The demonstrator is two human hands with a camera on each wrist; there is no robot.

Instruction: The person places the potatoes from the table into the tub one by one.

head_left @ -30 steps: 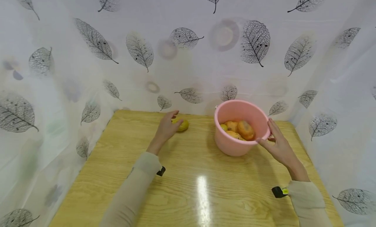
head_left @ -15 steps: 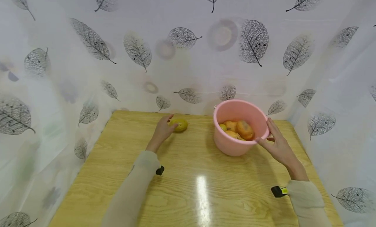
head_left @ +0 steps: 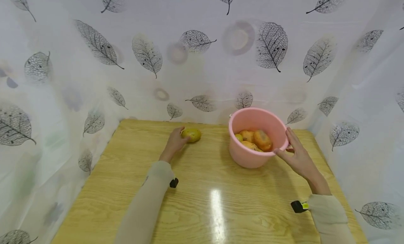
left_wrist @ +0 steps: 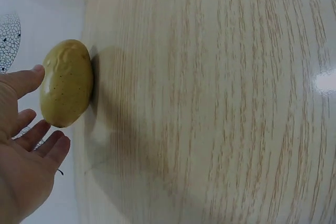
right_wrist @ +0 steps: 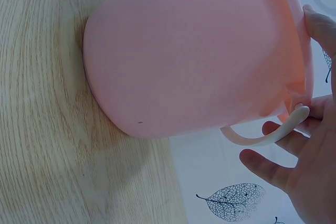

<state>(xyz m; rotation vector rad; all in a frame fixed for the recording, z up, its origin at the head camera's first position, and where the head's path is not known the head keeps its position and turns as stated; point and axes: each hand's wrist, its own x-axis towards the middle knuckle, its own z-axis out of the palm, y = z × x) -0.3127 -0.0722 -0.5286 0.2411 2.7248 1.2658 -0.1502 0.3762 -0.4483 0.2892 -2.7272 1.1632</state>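
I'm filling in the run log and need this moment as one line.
left hand: open, fingertips by yellow-green fruit on table | right hand: open, against pink bucket rim | bucket: holds several fruits

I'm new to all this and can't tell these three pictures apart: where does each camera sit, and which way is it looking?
Head: worn on the head, looking forward and down at the wooden table; both sleeves, the left hand and right hand show.
Left wrist: looks along the tabletop at the yellow-green fruit; the left hand's spread fingers show.
Right wrist: looks at the pink bucket from its side; the right hand shows at the white handle.
Shared: fruit and bucket also appear in the head view.
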